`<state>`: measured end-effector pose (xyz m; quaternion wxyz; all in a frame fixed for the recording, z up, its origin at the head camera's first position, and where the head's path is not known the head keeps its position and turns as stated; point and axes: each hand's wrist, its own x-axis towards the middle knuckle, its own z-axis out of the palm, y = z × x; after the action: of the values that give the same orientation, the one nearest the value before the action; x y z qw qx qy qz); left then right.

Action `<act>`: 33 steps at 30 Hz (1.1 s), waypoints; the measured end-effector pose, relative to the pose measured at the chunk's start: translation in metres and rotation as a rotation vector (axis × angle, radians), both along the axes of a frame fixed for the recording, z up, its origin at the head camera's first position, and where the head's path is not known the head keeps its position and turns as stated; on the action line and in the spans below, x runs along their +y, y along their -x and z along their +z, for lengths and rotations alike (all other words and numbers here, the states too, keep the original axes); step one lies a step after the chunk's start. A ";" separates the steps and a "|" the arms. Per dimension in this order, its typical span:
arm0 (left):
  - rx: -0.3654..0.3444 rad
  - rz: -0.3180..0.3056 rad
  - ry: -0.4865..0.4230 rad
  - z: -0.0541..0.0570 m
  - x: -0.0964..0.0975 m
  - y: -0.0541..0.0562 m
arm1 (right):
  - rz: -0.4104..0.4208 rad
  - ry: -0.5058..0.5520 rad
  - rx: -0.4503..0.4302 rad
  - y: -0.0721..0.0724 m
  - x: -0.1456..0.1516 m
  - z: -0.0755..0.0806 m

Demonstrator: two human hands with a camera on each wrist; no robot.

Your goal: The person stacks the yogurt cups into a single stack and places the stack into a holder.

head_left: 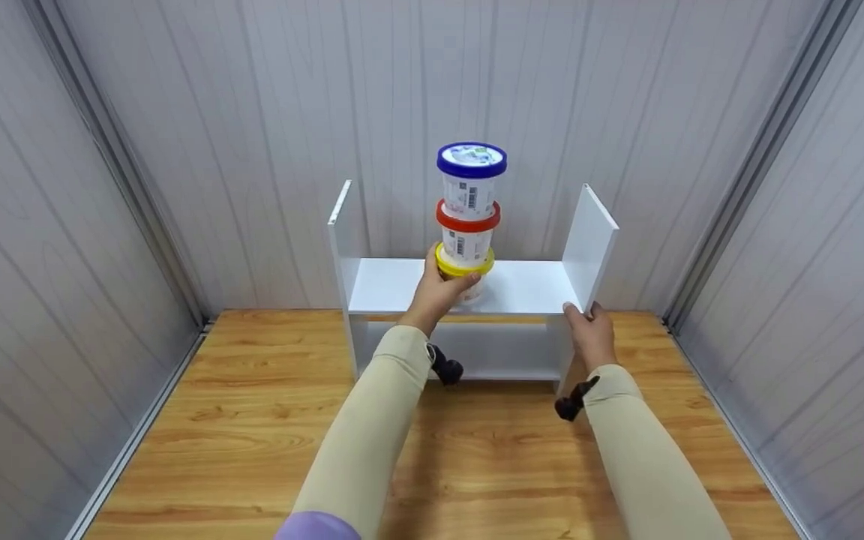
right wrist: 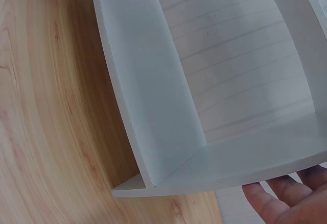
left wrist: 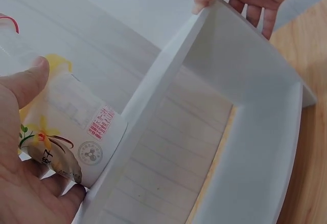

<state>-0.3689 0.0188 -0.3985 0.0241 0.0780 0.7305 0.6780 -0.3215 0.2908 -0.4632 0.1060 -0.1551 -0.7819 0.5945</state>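
Note:
Three white tubs stand stacked on the upper board of a white shelf (head_left: 529,289). The top tub (head_left: 468,193) has a blue lid, the middle tub (head_left: 465,244) a red one, and the bottom tub (left wrist: 76,111) a yellow one. My left hand (head_left: 436,292) grips the bottom tub, its thumb near the yellow lid in the left wrist view. With my right hand (head_left: 589,334) I hold the shelf's right side panel at the height of the upper board. In the right wrist view its fingertips (right wrist: 263,198) lie against the panel's outer side.
The shelf stands on a wood-grain table (head_left: 274,420) near the back wall (head_left: 267,150). Below the upper board is a lower board (head_left: 499,352). Pale panelled walls rise at left and right, and a dark wrist camera (head_left: 447,367) hangs at the left cuff.

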 end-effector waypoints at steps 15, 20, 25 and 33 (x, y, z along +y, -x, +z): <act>-0.025 0.063 -0.011 0.007 0.008 0.000 | -0.003 0.014 0.049 -0.003 0.002 -0.008; -0.037 0.071 -0.012 0.006 0.006 0.002 | -0.001 0.008 0.063 -0.003 0.000 -0.009; -0.019 0.078 0.001 0.004 0.005 0.003 | 0.005 0.018 0.072 -0.002 -0.001 -0.009; -0.018 0.063 0.009 -0.001 0.007 0.003 | 0.001 0.026 0.042 -0.007 0.000 -0.011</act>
<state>-0.3721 0.0258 -0.3998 0.0096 0.0486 0.7354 0.6758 -0.3146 0.2907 -0.4741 0.1198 -0.1435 -0.7719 0.6077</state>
